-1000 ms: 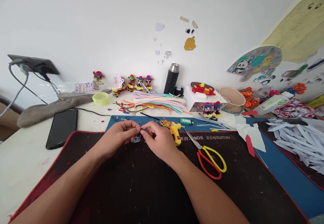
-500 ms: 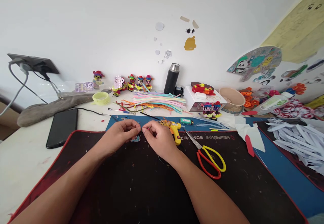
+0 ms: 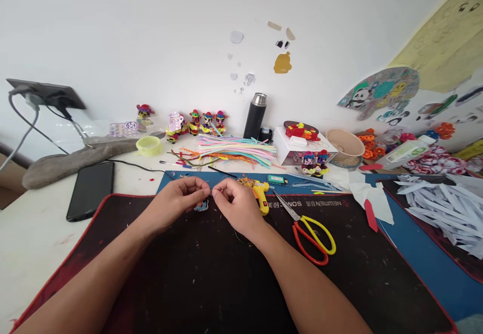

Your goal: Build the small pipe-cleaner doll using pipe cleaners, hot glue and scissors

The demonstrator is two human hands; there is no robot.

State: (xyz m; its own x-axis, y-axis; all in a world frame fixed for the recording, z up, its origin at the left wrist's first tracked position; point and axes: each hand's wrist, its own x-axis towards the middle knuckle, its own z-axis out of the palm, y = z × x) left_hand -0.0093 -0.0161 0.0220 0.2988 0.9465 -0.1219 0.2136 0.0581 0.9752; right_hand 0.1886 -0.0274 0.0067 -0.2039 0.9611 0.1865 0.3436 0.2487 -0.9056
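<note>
Over the black mat (image 3: 196,273), my left hand (image 3: 186,195) and my right hand (image 3: 234,200) meet with their fingertips nearly touching. Both are pinched closed on something too small to make out between them. A small light-blue piece (image 3: 202,205) lies just below the fingers of my left hand. The yellow glue gun (image 3: 260,195) lies behind and to the right of my right hand, partly hidden by it. Scissors (image 3: 302,218) with one red and one yellow handle lie farther right on the mat.
Behind the hands lie pastel pipe cleaners (image 3: 236,149) and a black flask (image 3: 255,117). A phone (image 3: 91,190) is at the left, beside a roll of tape (image 3: 149,146). White paper strips (image 3: 441,211) are piled at the right. A white box (image 3: 302,148) stands at the back.
The camera view has shifted slightly. My hands keep nearly the same pinched pose, fingertips together, and a little more of the light-blue piece shows.
</note>
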